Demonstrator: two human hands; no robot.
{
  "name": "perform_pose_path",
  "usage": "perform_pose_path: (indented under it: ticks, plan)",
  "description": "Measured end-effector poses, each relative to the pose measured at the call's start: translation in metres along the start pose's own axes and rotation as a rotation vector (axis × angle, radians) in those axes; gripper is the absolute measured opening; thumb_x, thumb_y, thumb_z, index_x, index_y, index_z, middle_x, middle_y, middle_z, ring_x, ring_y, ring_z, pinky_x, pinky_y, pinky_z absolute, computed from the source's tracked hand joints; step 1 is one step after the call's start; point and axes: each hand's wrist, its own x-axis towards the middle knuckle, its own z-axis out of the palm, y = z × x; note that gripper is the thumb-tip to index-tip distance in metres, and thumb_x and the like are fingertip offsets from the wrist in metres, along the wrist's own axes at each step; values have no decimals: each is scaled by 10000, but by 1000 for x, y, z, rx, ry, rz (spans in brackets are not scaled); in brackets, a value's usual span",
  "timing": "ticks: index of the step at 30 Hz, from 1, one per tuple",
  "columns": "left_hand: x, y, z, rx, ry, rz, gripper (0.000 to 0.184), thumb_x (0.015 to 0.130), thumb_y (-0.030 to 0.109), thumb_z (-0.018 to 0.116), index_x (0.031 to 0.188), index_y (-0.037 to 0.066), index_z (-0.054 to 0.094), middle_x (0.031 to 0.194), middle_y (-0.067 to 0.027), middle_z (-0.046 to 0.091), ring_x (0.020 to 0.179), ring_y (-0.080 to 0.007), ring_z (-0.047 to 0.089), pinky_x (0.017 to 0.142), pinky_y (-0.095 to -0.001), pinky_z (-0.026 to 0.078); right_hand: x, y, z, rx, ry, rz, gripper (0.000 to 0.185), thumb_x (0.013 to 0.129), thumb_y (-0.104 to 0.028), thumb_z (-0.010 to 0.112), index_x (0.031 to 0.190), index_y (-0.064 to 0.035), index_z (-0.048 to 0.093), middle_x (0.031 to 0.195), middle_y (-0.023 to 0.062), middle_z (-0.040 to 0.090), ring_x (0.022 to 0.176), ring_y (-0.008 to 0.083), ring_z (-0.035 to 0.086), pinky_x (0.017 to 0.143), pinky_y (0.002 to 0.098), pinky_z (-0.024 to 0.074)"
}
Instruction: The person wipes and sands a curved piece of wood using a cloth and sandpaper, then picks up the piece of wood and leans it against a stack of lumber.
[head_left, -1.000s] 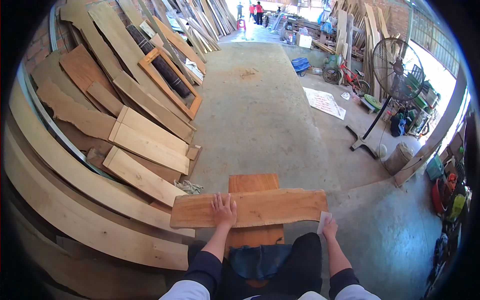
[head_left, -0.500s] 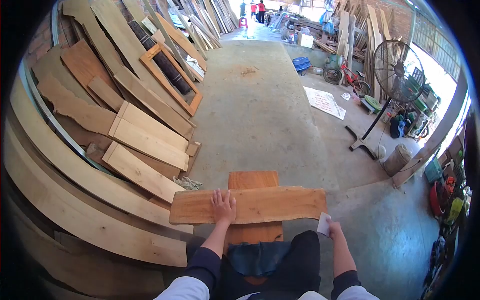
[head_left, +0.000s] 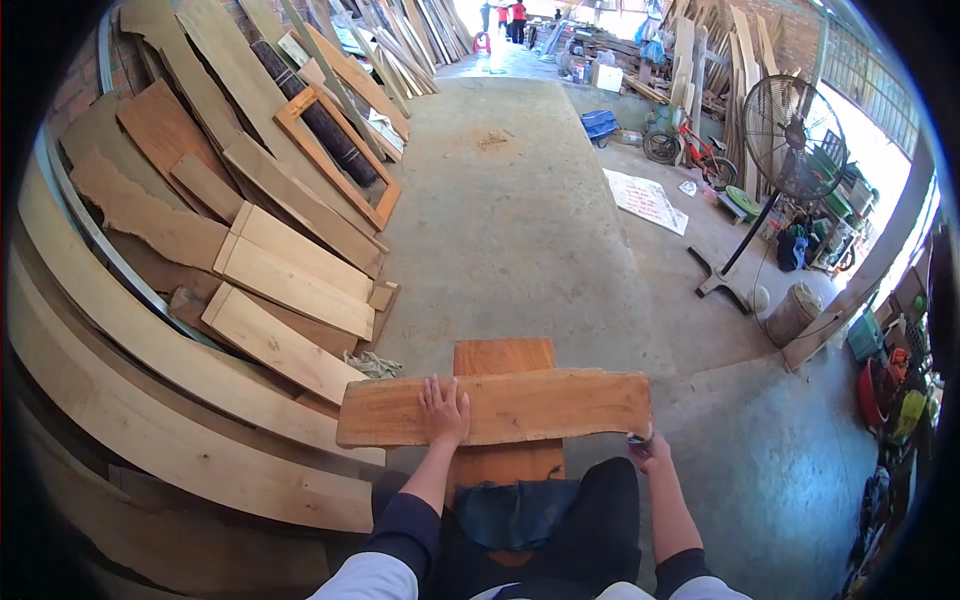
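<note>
A long wooden plank [head_left: 550,405] with a wavy near edge lies crosswise in front of me. My left hand [head_left: 445,412] rests flat on its left half, fingers spread. At the plank's near right corner, my right hand [head_left: 653,453] grips a small folded sheet that looks like sandpaper [head_left: 637,438], held against the edge there. Most of that sheet is hidden by the fingers. Under the plank, a reddish-brown board [head_left: 503,354] runs lengthwise toward me, and a dark blue cloth [head_left: 517,513] covers its near end between my legs.
Several pale boards [head_left: 290,340] lean along the left wall, close to the plank's left end. A wooden frame [head_left: 338,155] stands among them. To the right are a standing fan [head_left: 795,135], a log stump [head_left: 796,315] and a red bicycle [head_left: 705,155]. People [head_left: 518,22] are far back.
My right hand has moved slightly up and left, bringing the sheet from just off the plank's right corner to its edge; less of the sheet shows. My left hand stays on the plank.
</note>
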Motion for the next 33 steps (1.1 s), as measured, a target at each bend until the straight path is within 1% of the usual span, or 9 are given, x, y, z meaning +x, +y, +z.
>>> perform_pose_path:
  ticks: [8, 13, 17, 20, 23, 25, 27, 31, 33]
  plan:
    - [0, 0, -2, -18, -8, -2, 549, 975, 421, 501, 1461, 167, 511, 1594, -251, 309, 1515, -399, 206, 1244, -539, 108, -17, 30, 40, 1, -129, -49, 441, 988, -316, 586, 1356, -90, 495, 1298, 165, 583, 1162, 342, 610, 960, 535, 518]
    - [-2, 1, -2, -12, -2, -8, 543, 976, 412, 499, 1461, 168, 510, 1587, -254, 324, 1512, -401, 215, 1242, -539, 119, -31, 73, 86, -37, -17, -226, 316, 934, -170, 689, 1201, -23, 604, 1107, 118, 666, 1036, 309, 659, 807, 506, 545]
    - [1, -2, -1, 0, 11, 2, 539, 976, 406, 499, 1458, 165, 513, 1583, -253, 333, 1510, -399, 227, 1240, -539, 128, -55, 88, 93, -179, -152, -134, 301, 957, -207, 669, 1188, -21, 620, 1078, 101, 680, 978, 276, 669, 808, 489, 548]
    - [0, 0, -2, 2, 9, 11, 534, 977, 404, 498, 1453, 163, 517, 1578, -252, 344, 1507, -399, 235, 1239, -538, 131, -78, 81, 78, -153, -426, -104, 301, 971, -226, 647, 1198, -30, 619, 1071, 102, 681, 959, 255, 673, 809, 479, 552]
    - [5, -3, 5, -13, 56, 35, 510, 975, 386, 509, 1428, 154, 544, 1557, -250, 378, 1494, -405, 263, 1232, -546, 149, -95, 55, 65, -64, -507, -85, 286, 977, -219, 634, 1196, -37, 622, 1068, 97, 679, 935, 237, 675, 787, 425, 557]
    - [-3, -10, 5, -64, 69, 54, 483, 972, 362, 527, 1397, 137, 570, 1529, -247, 416, 1474, -412, 300, 1222, -548, 179, -89, 28, 48, -233, -346, -454, 252, 976, -220, 612, 1180, -71, 619, 968, 43, 653, 870, 173, 655, 723, 320, 544]
    - [-7, -16, -3, -163, 68, 77, 452, 969, 332, 551, 1360, 111, 599, 1492, -242, 464, 1446, -420, 350, 1209, -545, 221, -82, -2, 34, -275, -249, -522, 193, 974, -233, 577, 1106, -100, 622, 889, 12, 618, 809, 139, 623, 687, 298, 522]
    - [-34, -63, -65, -213, 227, 124, 385, 976, 269, 571, 1285, 50, 633, 1376, -223, 572, 1349, -417, 463, 1154, -514, 321, -25, -49, -7, -4, -168, -693, 295, 971, -367, 536, 1022, -100, 649, 880, 37, 639, 817, 169, 624, 702, 345, 514]
    - [-55, -105, -94, -193, 297, 5, 363, 993, 247, 552, 1260, 17, 637, 1314, -220, 609, 1293, -403, 505, 1119, -501, 356, -5, -69, -24, 144, -189, -575, 309, 961, -395, 526, 985, -113, 651, 846, 28, 636, 783, 170, 619, 677, 342, 508]
